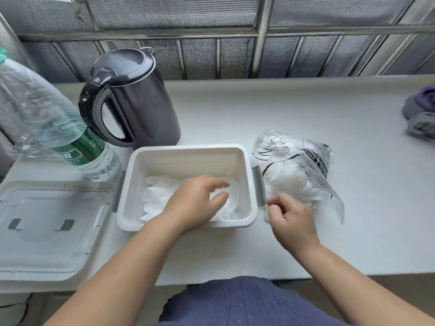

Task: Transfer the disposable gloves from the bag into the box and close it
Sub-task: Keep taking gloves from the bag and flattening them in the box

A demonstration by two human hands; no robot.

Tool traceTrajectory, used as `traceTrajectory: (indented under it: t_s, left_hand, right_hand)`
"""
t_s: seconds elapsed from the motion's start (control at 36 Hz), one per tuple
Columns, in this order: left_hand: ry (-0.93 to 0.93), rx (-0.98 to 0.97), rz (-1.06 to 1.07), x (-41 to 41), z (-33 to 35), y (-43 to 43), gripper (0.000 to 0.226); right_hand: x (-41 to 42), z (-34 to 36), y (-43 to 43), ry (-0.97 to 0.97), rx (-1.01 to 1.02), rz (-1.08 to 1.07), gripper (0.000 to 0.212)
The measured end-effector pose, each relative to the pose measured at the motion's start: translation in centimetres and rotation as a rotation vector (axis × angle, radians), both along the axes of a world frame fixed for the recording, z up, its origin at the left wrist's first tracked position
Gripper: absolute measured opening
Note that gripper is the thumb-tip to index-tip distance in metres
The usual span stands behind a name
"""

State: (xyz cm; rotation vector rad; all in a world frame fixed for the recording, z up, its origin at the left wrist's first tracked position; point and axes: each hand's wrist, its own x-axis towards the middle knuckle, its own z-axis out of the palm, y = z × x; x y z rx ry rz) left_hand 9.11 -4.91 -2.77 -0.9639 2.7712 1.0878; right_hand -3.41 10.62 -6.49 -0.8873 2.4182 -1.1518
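Note:
A white open box [131, 184] stands in the middle of the counter with several white disposable gloves [155, 196] lying in it. My left hand [195, 203] reaches down inside the box over the gloves, its fingers loosely spread and holding nothing. To the right of the box lies a clear printed plastic bag [303, 161], with more gloves [287, 180] showing through it. My right hand [292, 220] is at the bag's near left corner with curled fingers, thumb and forefinger pinching glove material there. The box's clear lid [47, 227] lies flat on the left.
A black electric kettle [131, 97] stands just behind the box. A large clear water bottle [58, 137] with a green label leans at the back left. Grey and purple cloth items [421, 114] lie at the far right edge. A barred window runs behind the counter.

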Motion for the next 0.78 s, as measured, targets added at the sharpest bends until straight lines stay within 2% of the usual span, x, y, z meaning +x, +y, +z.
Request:
traceTrajectory:
  t_s: [0.06,0.14,0.19,0.28,0.33,0.44,0.56,0.67,0.78]
  left_hand:
    - [0.016,0.000,-0.014,-0.5,-0.4,1.3,0.032]
    - [-0.013,-0.024,-0.065,-0.6,-1.0,3.0,0.041]
    - [-0.046,-0.079,-0.081,-0.5,-1.2,3.6,0.046]
    - [-0.042,-0.118,-0.062,-0.6,-1.3,3.8,0.046]
    - [-0.038,-0.116,-0.061,-0.6,-1.3,3.9,0.046]
    - [-0.058,-0.103,-0.055,-0.6,-1.4,4.1,0.045]
    - [-0.060,-0.085,-0.043,-0.6,-1.3,3.9,0.045]
    - [-0.036,-0.069,-0.017,-0.8,-1.4,3.9,0.044]
    - [0.000,-0.056,0.004,-1.1,-1.6,3.7,0.054]
  right_hand:
    - [-1.1,-1.2,1.0,-0.028,0.199,-0.002,0.027]
    - [-2.9,-1.9,1.7,0.009,0.431,0.048,0.054]
    - [-3.7,-1.8,1.4,0.037,0.469,0.072,0.063]
    - [-5.3,-1.9,0.5,-0.028,0.374,-0.030,0.069]
    - [-6.3,-2.3,-0.1,-0.015,0.398,-0.027,0.063]
    - [-7.2,-2.4,-0.7,0.095,0.391,-0.065,0.020]
    - [-6.7,-1.7,-0.3,0.129,0.243,-0.065,0.018]
    - [-5.6,-0.1,1.1,0.097,0.202,0.140,0.012]
    - [-5.1,3.1,1.6,0.053,0.094,0.283,0.021]
